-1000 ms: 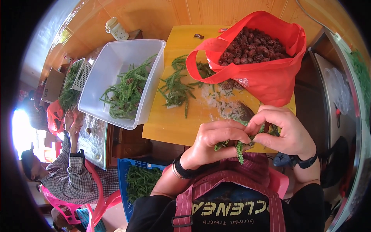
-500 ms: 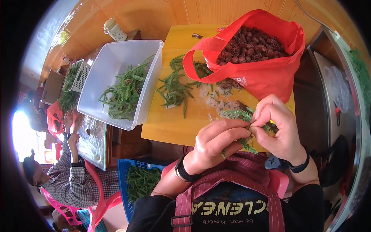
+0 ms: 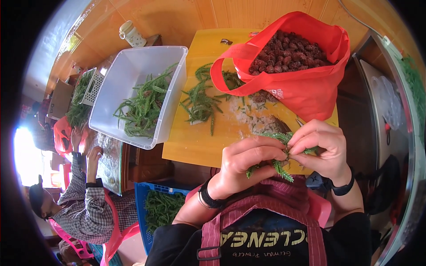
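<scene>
Left hand [image 3: 246, 160] pinches green sprig [image 3: 281, 170], likely steadying it for right hand [image 3: 324, 149], also pinching near its middle, contact partly hidden

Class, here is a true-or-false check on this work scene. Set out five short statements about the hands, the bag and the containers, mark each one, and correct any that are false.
1. The left hand and the right hand both grip green sprigs. True.
2. The clear box is empty. False: loose greenery lies in it.
3. The red bag is open and holds brown cones. True.
4. The blue crate stands on the yellow tabletop. False: it is off the tabletop, lower down on the person's left.
5. Each of the person's wrists has a dark band on it. True.
</scene>
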The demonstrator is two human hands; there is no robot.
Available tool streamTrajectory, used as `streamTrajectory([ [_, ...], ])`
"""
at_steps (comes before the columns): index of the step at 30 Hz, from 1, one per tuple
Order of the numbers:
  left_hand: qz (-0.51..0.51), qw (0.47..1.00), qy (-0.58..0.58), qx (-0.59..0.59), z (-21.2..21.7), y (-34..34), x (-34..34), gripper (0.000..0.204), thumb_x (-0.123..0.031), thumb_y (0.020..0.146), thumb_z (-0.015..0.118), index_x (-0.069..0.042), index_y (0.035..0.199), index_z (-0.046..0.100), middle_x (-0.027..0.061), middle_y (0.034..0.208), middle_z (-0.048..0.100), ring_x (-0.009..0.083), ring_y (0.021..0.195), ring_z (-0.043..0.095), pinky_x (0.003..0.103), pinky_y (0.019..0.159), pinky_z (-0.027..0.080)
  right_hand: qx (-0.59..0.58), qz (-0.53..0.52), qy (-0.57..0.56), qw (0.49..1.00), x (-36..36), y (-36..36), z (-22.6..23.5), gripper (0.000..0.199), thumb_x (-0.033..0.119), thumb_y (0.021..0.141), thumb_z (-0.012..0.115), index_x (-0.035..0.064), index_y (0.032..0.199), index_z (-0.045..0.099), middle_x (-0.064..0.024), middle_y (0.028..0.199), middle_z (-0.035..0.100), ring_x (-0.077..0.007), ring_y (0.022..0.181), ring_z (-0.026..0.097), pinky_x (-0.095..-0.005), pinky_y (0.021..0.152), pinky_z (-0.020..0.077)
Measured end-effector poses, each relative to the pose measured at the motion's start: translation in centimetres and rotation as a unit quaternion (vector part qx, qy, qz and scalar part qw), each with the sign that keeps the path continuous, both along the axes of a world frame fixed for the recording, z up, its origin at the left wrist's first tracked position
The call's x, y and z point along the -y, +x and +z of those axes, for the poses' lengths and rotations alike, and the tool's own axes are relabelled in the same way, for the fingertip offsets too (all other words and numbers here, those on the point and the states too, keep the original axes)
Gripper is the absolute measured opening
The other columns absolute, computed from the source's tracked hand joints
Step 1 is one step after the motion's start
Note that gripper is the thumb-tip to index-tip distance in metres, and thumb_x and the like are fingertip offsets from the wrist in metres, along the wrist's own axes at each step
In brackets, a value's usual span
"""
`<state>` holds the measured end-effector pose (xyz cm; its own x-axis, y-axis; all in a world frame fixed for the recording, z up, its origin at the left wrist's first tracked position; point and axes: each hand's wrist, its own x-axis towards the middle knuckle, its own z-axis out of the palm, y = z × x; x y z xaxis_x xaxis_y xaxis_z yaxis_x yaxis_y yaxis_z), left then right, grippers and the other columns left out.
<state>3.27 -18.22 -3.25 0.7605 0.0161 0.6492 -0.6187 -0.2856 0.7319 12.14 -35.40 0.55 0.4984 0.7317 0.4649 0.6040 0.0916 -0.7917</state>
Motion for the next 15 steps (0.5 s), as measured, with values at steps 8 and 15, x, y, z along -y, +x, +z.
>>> streamTrajectory([
  [8, 0.042, 0.996, 0.081, 0.018, -0.6, 0.2, 0.0, 0.023, 0.003, 0.063, 0.074, -0.003, 0.082, 0.062, 0.0109, 0.084, 0.064, 0.0216, 0.076, 0.064, 0.029, 0.064, 0.052, 0.051, -0.046, -0.052, 0.996, 0.3, -0.6, -0.4, 0.017, -0.002, 0.062, 0.072, 0.0020, 0.076, 0.065, -0.0096, 0.086, 0.062, -0.0184, 0.078, 0.061, -0.0261, 0.068, 0.0478],
  [15, -0.097, 0.985, -0.121, -0.073, -3.0, 1.4, -2.2, 0.023, 0.006, 0.061, 0.075, -0.002, 0.076, 0.059, 0.0110, 0.078, 0.063, 0.0225, 0.076, 0.063, 0.032, 0.067, 0.051, -0.072, -0.139, -0.046, 0.987, 3.9, 0.1, -3.3, 0.046, 0.002, 0.069, 0.066, 0.0019, 0.112, 0.051, -0.0153, 0.109, 0.054, -0.0269, 0.105, 0.053, -0.0331, 0.092, 0.0383],
])
